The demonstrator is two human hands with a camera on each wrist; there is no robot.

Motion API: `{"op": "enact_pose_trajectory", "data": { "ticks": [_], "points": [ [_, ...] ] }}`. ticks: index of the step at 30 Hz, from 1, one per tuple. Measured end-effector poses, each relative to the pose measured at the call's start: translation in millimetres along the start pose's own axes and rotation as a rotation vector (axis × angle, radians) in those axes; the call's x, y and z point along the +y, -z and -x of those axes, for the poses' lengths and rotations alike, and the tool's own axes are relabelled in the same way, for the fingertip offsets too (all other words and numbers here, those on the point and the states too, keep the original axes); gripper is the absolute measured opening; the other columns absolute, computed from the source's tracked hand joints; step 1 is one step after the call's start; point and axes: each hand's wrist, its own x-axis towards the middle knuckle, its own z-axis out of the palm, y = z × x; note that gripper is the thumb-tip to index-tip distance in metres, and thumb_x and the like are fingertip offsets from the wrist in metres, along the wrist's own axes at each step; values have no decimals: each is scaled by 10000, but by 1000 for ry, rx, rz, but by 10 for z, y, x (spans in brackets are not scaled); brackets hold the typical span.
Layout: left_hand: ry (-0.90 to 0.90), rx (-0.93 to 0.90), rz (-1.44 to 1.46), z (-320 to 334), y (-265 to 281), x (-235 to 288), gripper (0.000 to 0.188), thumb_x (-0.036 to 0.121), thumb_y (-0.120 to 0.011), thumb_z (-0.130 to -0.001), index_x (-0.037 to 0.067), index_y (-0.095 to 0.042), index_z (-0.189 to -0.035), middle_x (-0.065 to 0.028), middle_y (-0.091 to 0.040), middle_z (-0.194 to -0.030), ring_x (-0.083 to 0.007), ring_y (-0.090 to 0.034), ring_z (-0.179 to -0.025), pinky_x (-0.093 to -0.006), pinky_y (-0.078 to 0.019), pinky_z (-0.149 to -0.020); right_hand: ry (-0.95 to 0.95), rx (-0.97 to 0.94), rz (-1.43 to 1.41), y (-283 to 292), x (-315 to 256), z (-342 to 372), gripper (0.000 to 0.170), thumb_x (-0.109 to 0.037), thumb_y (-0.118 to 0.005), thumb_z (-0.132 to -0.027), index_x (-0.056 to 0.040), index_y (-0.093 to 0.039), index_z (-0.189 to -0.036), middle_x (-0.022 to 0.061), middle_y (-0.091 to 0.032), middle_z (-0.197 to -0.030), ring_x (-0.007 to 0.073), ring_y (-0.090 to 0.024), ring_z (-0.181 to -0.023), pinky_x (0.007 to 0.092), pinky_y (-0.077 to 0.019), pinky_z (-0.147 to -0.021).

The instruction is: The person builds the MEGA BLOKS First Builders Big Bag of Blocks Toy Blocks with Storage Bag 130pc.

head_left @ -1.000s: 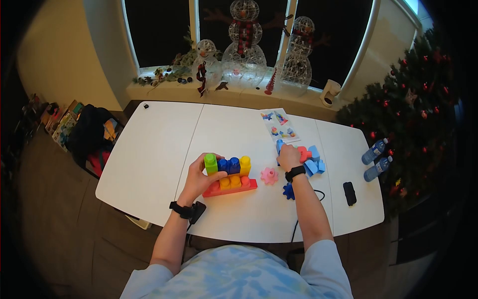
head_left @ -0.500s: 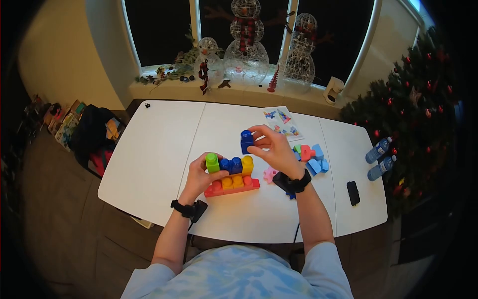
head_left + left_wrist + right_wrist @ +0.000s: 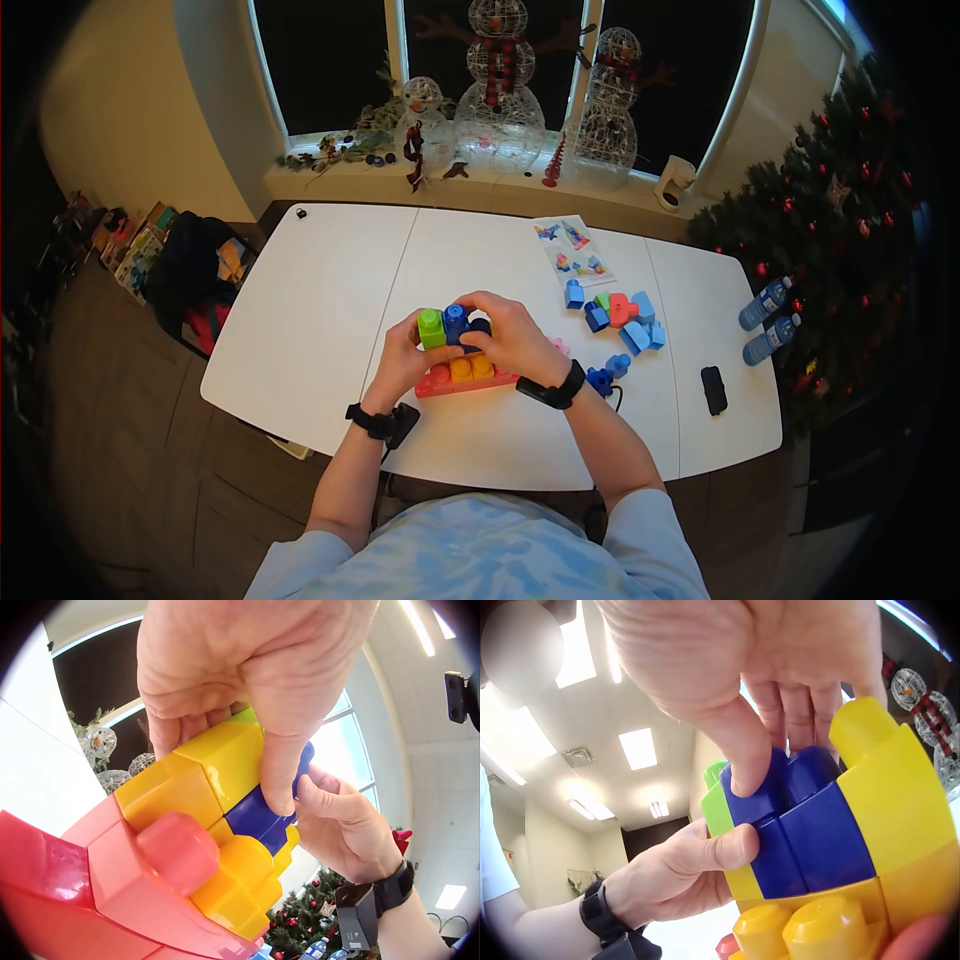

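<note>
A stack of toy building blocks stands on the table, with pink-red blocks point(image 3: 484, 383) along its base and yellow blocks point(image 3: 244, 881) above them. Higher up are a green block point(image 3: 431, 328), dark blue blocks point(image 3: 825, 844) and a tall yellow block point(image 3: 904, 795). My left hand point(image 3: 402, 365) grips the stack's left end, its thumb across the near side. With thumb and fingers my right hand point(image 3: 515, 342) pinches a blue block point(image 3: 456, 322) on top of the stack, right beside the green one. The right hand hides the stack's right end in the head view.
Loose light-blue, green and red blocks point(image 3: 622, 309) lie to the right, near blue gear-shaped pieces point(image 3: 600, 380). Behind them lies a picture sheet point(image 3: 570, 250). A black phone-like object point(image 3: 714, 390) and two water bottles point(image 3: 768, 303) are farther right.
My right hand has picked a blue block from the loose pile on the right and carried it left onto the stack. The left hand has kept its grip on the left end.
</note>
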Motion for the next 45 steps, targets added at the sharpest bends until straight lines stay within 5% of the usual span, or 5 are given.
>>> {"op": "enact_pose_trajectory", "data": {
  "ticks": [15,21,26,31,45],
  "points": [
    [-65,22,20,28,-17,10,495,75,-874,-830,33,-603,-1242,-55,-702,-1107,-147,-676,-1029,-308,-559,-943,-37,25,51,6,-43,18,315,-55,-760,-794,-6,-669,-1091,165,-717,-1034,346,-688,-1005,435,-539,-919],
    [-88,16,-21,14,-27,4,451,106,-861,-853,32,-595,-1210,-54,-697,-1061,-144,-666,-991,-315,-552,-925,57,84,189,177,92,101,471,-188,-825,-813,-45,-687,-1239,154,-733,-1119,348,-678,-1070,432,-534,-935],
    [-90,24,-112,28,-31,7,418,42,-833,-864,31,-574,-1192,-23,-667,-1047,-115,-637,-990,-298,-544,-921,-256,327,500,777,533,169,539,-279,-834,-836,-13,-646,-1265,203,-722,-1156,365,-685,-1089,446,-552,-924],
    [-99,32,-93,43,-38,19,407,47,-835,-863,33,-573,-1174,-27,-669,-1041,-118,-639,-986,-299,-538,-922,-793,73,897,913,1004,333,292,-159,-801,-803,-15,-721,-1044,232,-726,-1104,360,-709,-1059,455,-599,-845],
    [-122,42,-137,43,-31,-6,388,61,-831,-874,39,-576,-1166,-29,-675,-1030,-120,-641,-976,-299,-529,-926,-834,73,1067,742,1741,381,231,-118,-615,-931,-30,-754,-1092,192,-746,-1069,337,-731,-1051,432,-613,-843]
  ]
}}
